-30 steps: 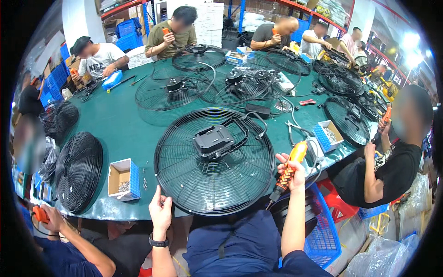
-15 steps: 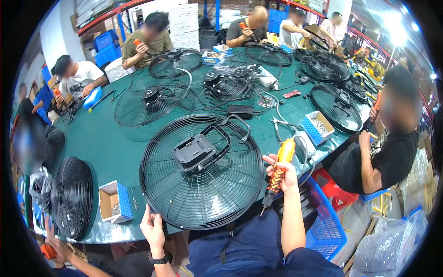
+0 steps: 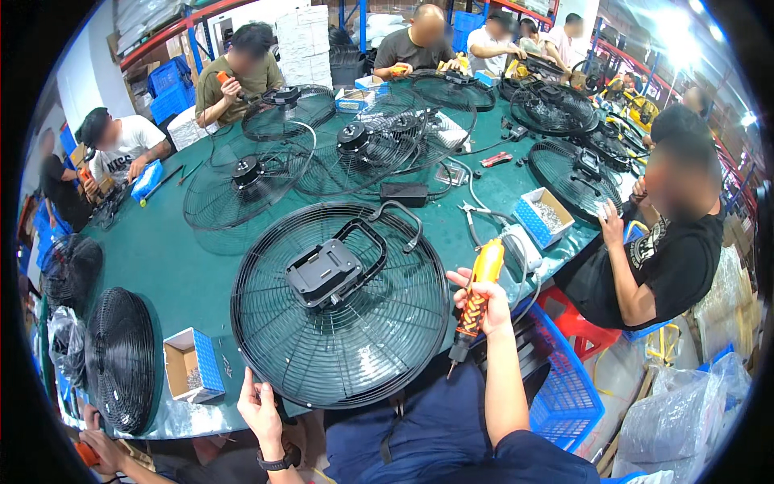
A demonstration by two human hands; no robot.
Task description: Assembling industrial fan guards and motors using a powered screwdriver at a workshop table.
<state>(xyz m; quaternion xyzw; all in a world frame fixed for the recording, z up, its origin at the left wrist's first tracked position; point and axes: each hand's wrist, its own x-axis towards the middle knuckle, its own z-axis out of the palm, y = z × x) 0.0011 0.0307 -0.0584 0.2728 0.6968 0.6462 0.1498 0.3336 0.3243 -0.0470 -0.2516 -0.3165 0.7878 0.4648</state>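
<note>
Your left hand (image 3: pixel 260 407) pinches the fan guard (image 3: pixel 339 302) rim, which overhangs the green surface (image 3: pixel 161 250); your right hand (image 3: pixel 484 305) is clamped on the orange screwdriver (image 3: pixel 476 294). Loosen that pinch and the guard may slide off.

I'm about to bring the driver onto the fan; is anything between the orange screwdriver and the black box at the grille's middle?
Nothing visible blocks it. The right hand holds the orange screwdriver off the fan grille's right rim, tip down. Only bare wire grille lies between it and the black box. The left hand grips the near rim.
</note>
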